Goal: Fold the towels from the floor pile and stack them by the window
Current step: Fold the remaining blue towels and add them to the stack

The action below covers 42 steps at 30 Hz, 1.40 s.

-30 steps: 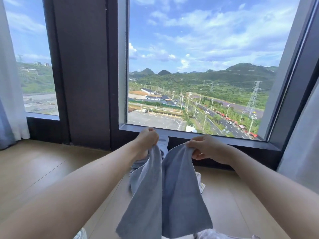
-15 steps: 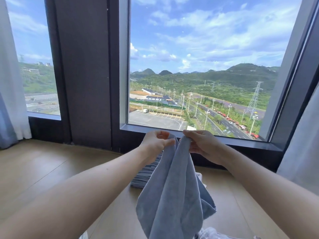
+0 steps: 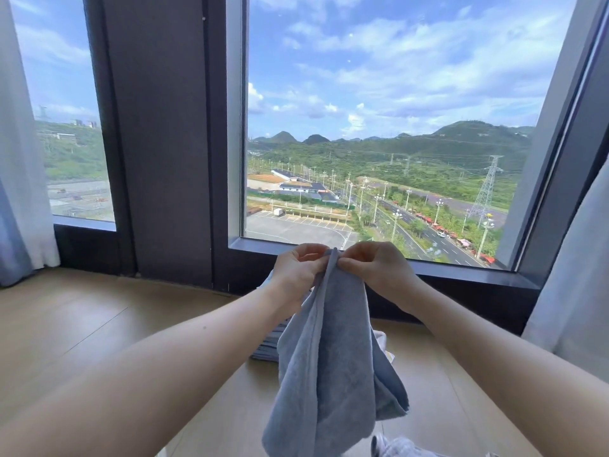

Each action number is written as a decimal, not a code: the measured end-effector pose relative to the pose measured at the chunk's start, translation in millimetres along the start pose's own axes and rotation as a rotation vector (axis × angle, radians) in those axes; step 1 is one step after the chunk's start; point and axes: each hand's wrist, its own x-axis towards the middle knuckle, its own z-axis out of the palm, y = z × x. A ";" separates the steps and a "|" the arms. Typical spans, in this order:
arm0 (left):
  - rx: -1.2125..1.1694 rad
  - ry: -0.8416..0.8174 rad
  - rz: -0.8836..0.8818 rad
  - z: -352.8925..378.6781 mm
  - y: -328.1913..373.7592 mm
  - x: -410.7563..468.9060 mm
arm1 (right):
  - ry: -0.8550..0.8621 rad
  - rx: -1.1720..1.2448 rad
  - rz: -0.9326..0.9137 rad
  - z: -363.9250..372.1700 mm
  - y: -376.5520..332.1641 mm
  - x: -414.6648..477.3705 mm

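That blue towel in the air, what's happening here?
A person is folding laundry by a window. The left hand and the right hand pinch the top edge of the blue towel together, so it hangs doubled in front of them. Behind it, a stack of folded towels sits on the wooden floor under the window. Some crumpled pale fabric shows at the bottom edge.

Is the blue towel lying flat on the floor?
No, the left hand and right hand pinch the blue towel by its top edge, and it hangs down.
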 end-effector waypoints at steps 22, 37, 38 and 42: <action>0.465 -0.134 0.194 -4.9 9.3 -3.0 | -0.418 -0.059 0.117 -17.0 12.5 -6.7; 0.399 -0.114 0.221 -4.0 16.9 0.5 | -0.424 0.056 0.144 -3.4 16.5 -13.4; 0.408 -0.118 0.225 -4.9 17.9 0.3 | -0.407 0.015 0.132 -2.0 19.8 -14.3; 0.437 -0.114 0.266 -7.0 20.5 -0.9 | -0.275 -0.085 0.118 -2.3 30.4 -10.6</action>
